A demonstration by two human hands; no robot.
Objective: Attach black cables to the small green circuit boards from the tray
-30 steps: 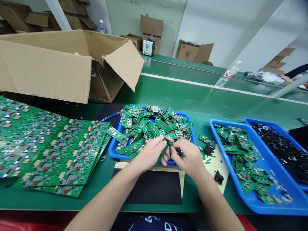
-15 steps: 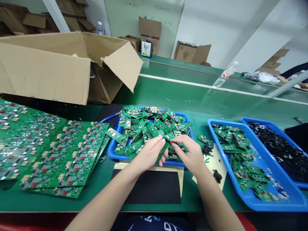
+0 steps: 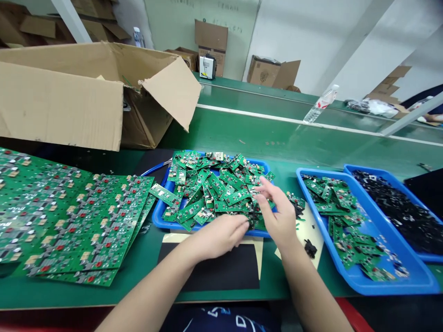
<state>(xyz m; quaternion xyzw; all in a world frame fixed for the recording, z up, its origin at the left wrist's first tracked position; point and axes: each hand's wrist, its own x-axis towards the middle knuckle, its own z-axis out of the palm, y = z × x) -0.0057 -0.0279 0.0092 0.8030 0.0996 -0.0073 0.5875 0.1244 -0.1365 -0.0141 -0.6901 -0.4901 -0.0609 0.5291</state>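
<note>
My left hand (image 3: pixel 221 237) is palm down at the front edge of a blue tray (image 3: pixel 159 220) heaped with small green circuit boards (image 3: pixel 237 196). Its fingers are curled together. A dark bit shows at the fingertips, and whatever the hand holds is mostly hidden. My right hand (image 3: pixel 278 212) hovers over the tray's right front part, thumb and fingers apart, with nothing seen between them. Below the tray, a black sheet (image 3: pixel 214 269) lies on pale yellow card. Black pieces (image 3: pixel 310 249) rest on more yellow card (image 3: pixel 316 230) to the right of my right forearm.
Large green panels of joined boards (image 3: pixel 100 226) are stacked at left, below an open cardboard box (image 3: pixel 62 101). At right, one blue tray (image 3: pixel 391 258) holds circuit boards and small parts; another (image 3: pixel 427 256) holds black parts (image 3: pixel 398 207). A plastic bottle (image 3: pixel 320 106) stands farther back.
The hands, earlier together on a small circuit board, have separated. My right hand has opened and moved rightward; my left has turned palm down and lower. The view has shifted slightly.
</note>
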